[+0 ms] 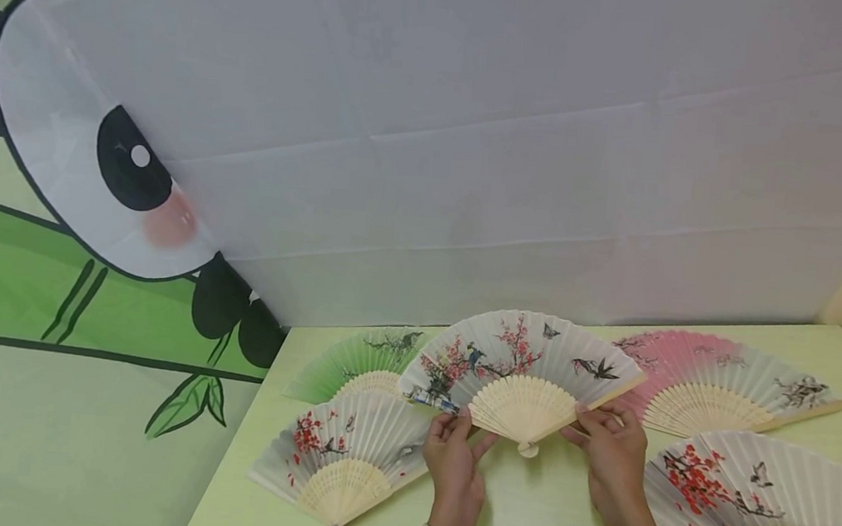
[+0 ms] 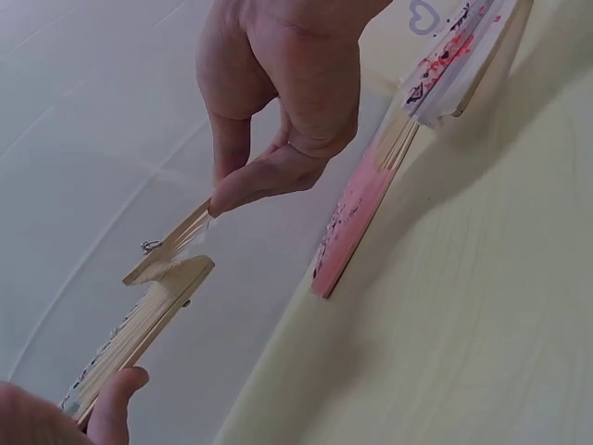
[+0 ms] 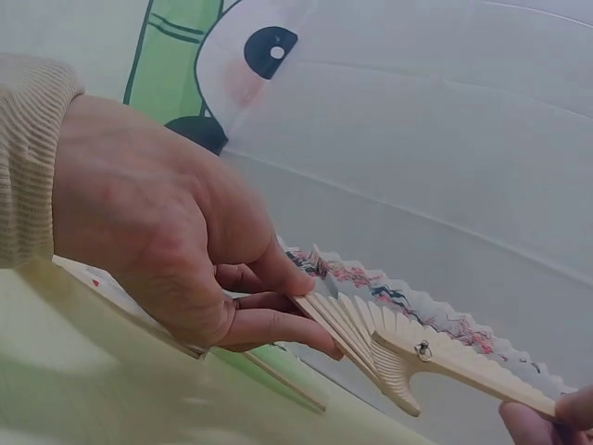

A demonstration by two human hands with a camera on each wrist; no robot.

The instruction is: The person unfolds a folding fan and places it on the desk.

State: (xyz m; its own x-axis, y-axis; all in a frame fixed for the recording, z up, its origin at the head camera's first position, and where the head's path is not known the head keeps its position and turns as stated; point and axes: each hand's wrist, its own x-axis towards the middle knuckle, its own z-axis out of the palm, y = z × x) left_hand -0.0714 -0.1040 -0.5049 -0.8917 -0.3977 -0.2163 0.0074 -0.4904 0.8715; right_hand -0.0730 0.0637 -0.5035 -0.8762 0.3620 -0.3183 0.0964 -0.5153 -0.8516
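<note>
A spread folding fan [image 1: 523,389] with pale ribs and white cloth is held up above the table. Pink blossoms, a blue bird and dark birds decorate its cloth. My left hand [image 1: 455,471] pinches its left edge between thumb and fingers. On the opposite edge, my right hand [image 1: 615,472] pinches the outer rib. Seen side-on in the left wrist view, the fan [image 2: 148,324] has the right hand [image 2: 287,102] above it and the left thumb [image 2: 113,403] below. In the right wrist view, the left hand [image 3: 176,222] grips one end of the fan [image 3: 417,338].
On the pale yellow table [image 1: 533,523] lie a green fan [image 1: 363,358] and a white fan with red blossoms [image 1: 348,449] at left. A pink-and-white fan [image 1: 719,381] and another white fan [image 1: 769,494] lie at right. White cloth [image 1: 474,176] hangs behind.
</note>
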